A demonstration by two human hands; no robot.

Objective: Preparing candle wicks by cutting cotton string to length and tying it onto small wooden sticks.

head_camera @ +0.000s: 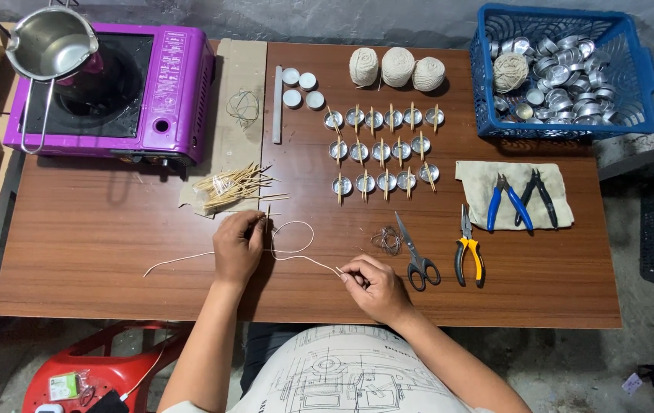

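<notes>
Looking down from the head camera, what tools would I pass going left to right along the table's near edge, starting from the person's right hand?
Right hand pinching the white string → grey-handled scissors → yellow-and-black-handled pliers → blue-handled pliers on the beige cloth → black-handled cutters on the same cloth.

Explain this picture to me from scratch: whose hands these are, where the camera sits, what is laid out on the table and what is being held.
There is one picture, taken by a camera on a person's head, looking straight down. The two bare hands are that person's own. The left hand and the right hand each pinch a pale string that loops between them on the brown table. Above the left hand lies a pile of thin wooden sticks. Further up stand rows of small metal cups with sticks across them, and three balls of twine. To the right lie scissors, yellow-handled pliers, and two more pliers on a cloth. A blue basket holds spare cups. Top left is a purple stove with a metal pot.
</notes>
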